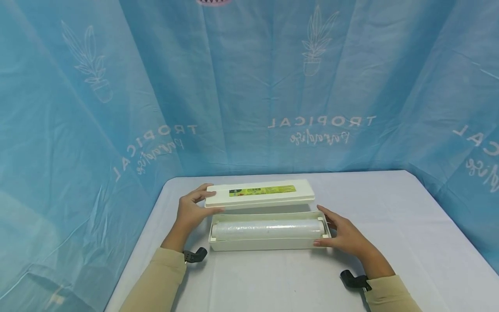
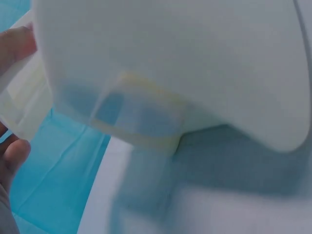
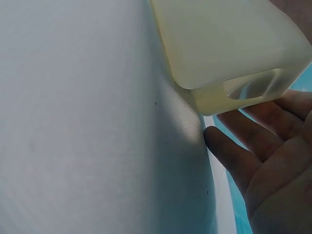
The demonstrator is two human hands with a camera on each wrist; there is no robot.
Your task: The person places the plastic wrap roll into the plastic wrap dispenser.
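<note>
A white plastic cling film box point(image 1: 257, 245) lies lengthwise on the table with its top uncovered. Inside it rests a roll of cling film point(image 1: 269, 229), clear and shiny. Just behind the box, my left hand point(image 1: 190, 212) grips the left end of its white lid point(image 1: 265, 201), which carries a yellow-green label. The left wrist view shows a thumb and fingers on the lid point(image 2: 30, 90), past the large, near box point(image 2: 146, 44). My right hand point(image 1: 348, 236) holds the box's right end, thumb in front and fingers behind. In the right wrist view, a slot shows in the box's end.
A white cloth point(image 1: 269, 281) covers the table. Blue curtains point(image 1: 241, 86) with white plant drawings and mirrored lettering hang behind and at both sides. A black wrist mount point(image 1: 195, 255) sits at the left wrist, another point(image 1: 354, 280) at the right.
</note>
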